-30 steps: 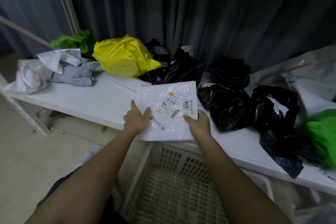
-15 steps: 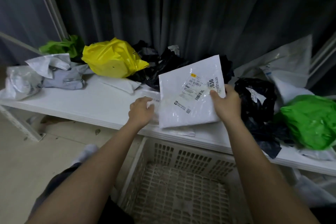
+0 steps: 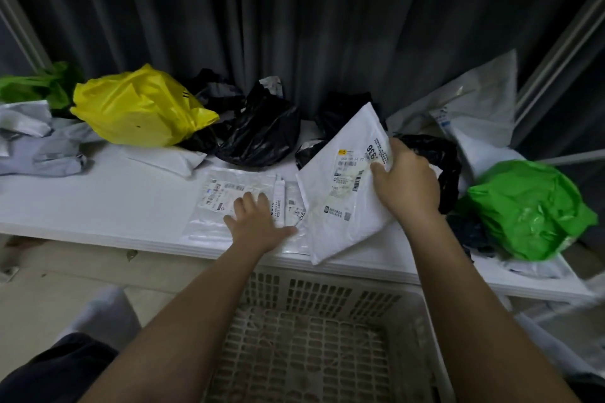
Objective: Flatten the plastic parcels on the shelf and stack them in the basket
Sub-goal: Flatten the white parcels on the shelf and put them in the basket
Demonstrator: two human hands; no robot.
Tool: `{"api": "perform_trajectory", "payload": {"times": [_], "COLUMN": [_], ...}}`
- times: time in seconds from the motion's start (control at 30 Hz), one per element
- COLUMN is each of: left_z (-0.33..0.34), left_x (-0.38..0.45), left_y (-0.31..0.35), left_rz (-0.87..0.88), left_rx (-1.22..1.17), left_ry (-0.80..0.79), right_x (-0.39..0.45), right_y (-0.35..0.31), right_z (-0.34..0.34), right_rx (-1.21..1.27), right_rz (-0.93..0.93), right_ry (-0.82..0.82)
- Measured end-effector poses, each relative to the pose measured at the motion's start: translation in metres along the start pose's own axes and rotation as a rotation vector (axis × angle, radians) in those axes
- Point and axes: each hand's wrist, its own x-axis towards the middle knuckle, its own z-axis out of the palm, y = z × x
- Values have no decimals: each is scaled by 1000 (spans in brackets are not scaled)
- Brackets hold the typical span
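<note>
- The left hand point(image 3: 258, 222), curled a moment ago, now presses flat-fingered on a clear labelled parcel point(image 3: 235, 203) on the shelf point(image 3: 98, 206), just beyond the basket point(image 3: 327, 291).
- Beside it, the right hand point(image 3: 404, 186) grips the white parcel point(image 3: 340, 196), now tilted, labelled, smooth.

Glossy crinkled plastic parcels point(image 3: 343, 186), matt smooth white shelf point(image 3: 108, 199)

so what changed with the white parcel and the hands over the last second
The right hand lifted the white labelled parcel off the shelf and tilted it up to the right, gripping its top edge. The left hand let it go and now presses flat on the clear parcel that lay beneath. The other bags did not move, and the basket holds no parcel.
</note>
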Motion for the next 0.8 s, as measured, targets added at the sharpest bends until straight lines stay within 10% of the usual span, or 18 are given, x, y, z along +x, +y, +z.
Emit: {"api": "perform_trajectory", "payload": {"times": [0.8], "left_z": [-46], "left_x": [-4], "left_y": [-27], "left_rz": [55], "left_rx": [-224], "left_ry": [184], "right_x": [2], "right_y": [-18], "right_z": [18], "right_rx": [41], "right_rz": [-30], "right_ry": [-57]}}
